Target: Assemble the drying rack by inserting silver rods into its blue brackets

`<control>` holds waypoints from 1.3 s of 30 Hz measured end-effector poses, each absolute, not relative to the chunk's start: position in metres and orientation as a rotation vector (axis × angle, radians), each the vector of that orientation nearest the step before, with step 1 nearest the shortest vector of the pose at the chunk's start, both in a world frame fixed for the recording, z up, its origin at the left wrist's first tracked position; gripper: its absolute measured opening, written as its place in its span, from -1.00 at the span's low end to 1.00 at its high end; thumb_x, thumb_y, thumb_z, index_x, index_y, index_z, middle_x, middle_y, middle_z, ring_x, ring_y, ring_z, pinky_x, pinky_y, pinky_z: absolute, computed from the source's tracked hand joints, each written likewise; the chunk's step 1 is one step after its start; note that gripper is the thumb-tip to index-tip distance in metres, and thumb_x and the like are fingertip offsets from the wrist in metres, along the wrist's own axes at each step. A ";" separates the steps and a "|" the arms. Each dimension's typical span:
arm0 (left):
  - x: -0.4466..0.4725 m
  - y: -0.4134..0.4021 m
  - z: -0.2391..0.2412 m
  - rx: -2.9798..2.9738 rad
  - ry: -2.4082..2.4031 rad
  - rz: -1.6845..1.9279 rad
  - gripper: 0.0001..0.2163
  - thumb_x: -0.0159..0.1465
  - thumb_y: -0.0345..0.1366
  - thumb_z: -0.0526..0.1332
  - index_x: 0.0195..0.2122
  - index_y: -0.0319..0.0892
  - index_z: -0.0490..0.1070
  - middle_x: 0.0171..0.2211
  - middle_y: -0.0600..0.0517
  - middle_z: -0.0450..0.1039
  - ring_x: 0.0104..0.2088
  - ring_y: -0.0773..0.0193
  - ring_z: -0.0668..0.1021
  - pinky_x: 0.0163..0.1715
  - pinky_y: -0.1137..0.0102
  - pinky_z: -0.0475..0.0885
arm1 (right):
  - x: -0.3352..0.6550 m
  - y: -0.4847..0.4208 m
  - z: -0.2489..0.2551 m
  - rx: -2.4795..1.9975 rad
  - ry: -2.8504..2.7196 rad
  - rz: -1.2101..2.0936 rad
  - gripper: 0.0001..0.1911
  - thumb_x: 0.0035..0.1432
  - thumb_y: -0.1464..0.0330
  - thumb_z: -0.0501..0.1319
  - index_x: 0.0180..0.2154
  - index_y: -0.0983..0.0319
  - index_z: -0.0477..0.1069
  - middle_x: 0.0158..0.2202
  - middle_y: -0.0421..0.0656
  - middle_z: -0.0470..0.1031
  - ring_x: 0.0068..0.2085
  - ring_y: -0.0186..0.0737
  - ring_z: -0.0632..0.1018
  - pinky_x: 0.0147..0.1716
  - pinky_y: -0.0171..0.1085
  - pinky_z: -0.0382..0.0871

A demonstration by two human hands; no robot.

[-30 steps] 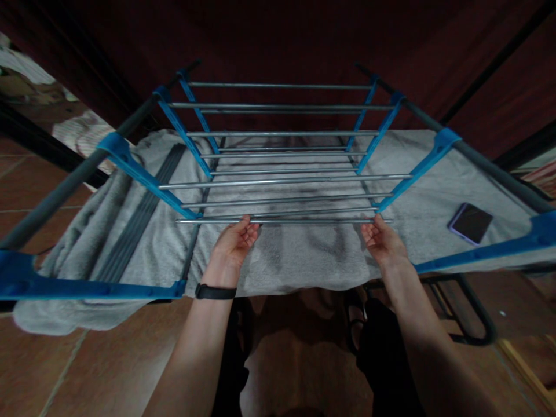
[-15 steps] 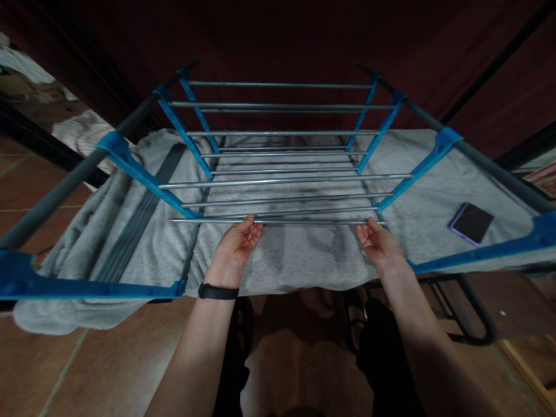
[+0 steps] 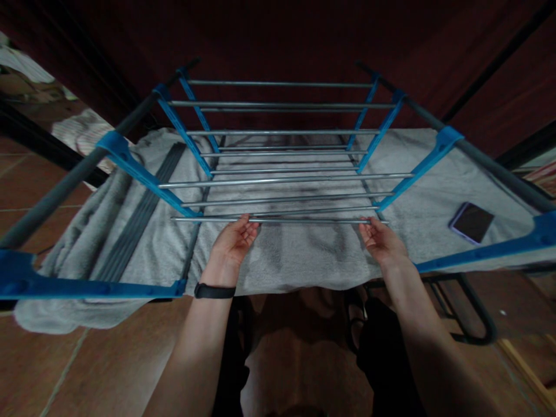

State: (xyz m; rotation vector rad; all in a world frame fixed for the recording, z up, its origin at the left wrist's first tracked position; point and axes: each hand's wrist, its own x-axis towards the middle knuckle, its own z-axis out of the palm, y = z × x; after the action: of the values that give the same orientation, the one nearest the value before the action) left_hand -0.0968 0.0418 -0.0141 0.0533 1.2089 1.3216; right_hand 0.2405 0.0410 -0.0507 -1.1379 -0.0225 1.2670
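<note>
A clothes drying rack with blue plastic brackets (image 3: 139, 176) and several steel rods stands over a grey towel (image 3: 304, 255). Both of my hands hold the nearest loose steel rod (image 3: 304, 220), which lies level across the front. My left hand (image 3: 232, 243), with a black band on the wrist, pinches the rod near its middle-left. My right hand (image 3: 377, 237) pinches it near the right blue bracket (image 3: 417, 171). The rod's left end pokes past the left bracket.
A dark phone (image 3: 471, 223) lies on the towel at the right. Grey frame tubes (image 3: 65, 188) run down both sides. A black metal leg (image 3: 473, 318) curves below right. Brown tiled floor lies underneath, dark red fabric behind.
The rod first slid left, then came back slightly right; my hands shifted a little along with it.
</note>
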 end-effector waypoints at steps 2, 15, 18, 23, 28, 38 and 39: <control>-0.099 0.042 -0.014 0.059 1.200 1.326 -0.86 0.29 -0.54 0.14 -0.38 -0.28 0.42 -0.52 0.01 0.44 -0.49 0.37 0.54 -0.51 0.53 0.45 | 0.242 0.042 -0.049 -1.150 0.001 1.254 -0.77 0.27 0.58 0.10 -0.42 0.28 0.40 -0.52 -0.24 0.52 -0.51 -0.47 0.55 -0.35 -0.46 0.58; -0.107 0.042 -0.015 0.058 1.178 1.373 -0.86 0.30 -0.55 0.13 -0.38 -0.26 0.41 -0.51 0.00 0.47 -0.50 0.37 0.55 -0.51 0.53 0.46 | 0.257 0.043 -0.047 -1.143 0.073 1.128 -0.77 0.28 0.55 0.10 -0.43 0.28 0.37 -0.55 -0.29 0.45 -0.54 -0.50 0.51 -0.36 -0.46 0.58; -0.109 0.042 -0.014 0.058 1.183 1.382 -0.86 0.30 -0.55 0.13 -0.38 -0.26 0.41 -0.52 0.00 0.47 -0.51 0.37 0.54 -0.52 0.53 0.47 | 0.260 0.043 -0.048 -1.143 0.063 1.116 -0.77 0.29 0.54 0.10 -0.42 0.29 0.37 -0.54 -0.28 0.46 -0.53 -0.51 0.51 -0.37 -0.48 0.57; -0.115 0.043 -0.012 0.049 1.187 1.427 -0.85 0.30 -0.55 0.13 -0.39 -0.27 0.40 -0.51 0.00 0.47 -0.54 0.39 0.52 -0.54 0.54 0.46 | 0.266 0.044 -0.049 -1.154 0.067 1.099 -0.77 0.31 0.53 0.08 -0.41 0.29 0.37 -0.52 -0.28 0.47 -0.51 -0.51 0.52 -0.37 -0.48 0.57; -0.121 0.045 -0.016 0.035 1.229 1.531 -0.83 0.29 -0.57 0.12 -0.41 -0.25 0.37 -0.52 0.04 0.45 -0.58 0.45 0.47 -0.55 0.57 0.43 | 0.273 0.045 -0.049 -1.165 0.066 1.072 -0.79 0.30 0.52 0.09 -0.41 0.29 0.36 -0.50 -0.27 0.47 -0.53 -0.51 0.52 -0.37 -0.48 0.56; -0.130 0.040 -0.019 0.108 1.276 1.740 -0.82 0.28 -0.58 0.08 -0.41 -0.19 0.28 -0.52 0.10 0.43 -0.55 0.46 0.49 -0.53 0.58 0.37 | 0.279 0.044 -0.050 -1.126 0.112 1.111 -0.82 0.31 0.50 0.09 -0.37 0.27 0.36 -0.44 -0.23 0.47 -0.49 -0.48 0.54 -0.38 -0.47 0.57; -0.131 0.041 -0.018 0.116 1.283 1.754 -0.82 0.27 -0.59 0.08 -0.40 -0.18 0.27 -0.52 0.12 0.44 -0.56 0.47 0.49 -0.53 0.58 0.35 | 0.280 0.044 -0.050 -1.126 0.119 1.117 -0.82 0.31 0.50 0.09 -0.37 0.27 0.36 -0.44 -0.23 0.47 -0.48 -0.47 0.54 -0.38 -0.47 0.57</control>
State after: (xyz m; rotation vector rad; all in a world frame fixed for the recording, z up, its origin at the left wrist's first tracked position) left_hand -0.1309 0.0405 -0.0181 0.1163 1.2833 1.7540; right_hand 0.2796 0.0441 -0.0498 -1.1256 0.1189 1.1170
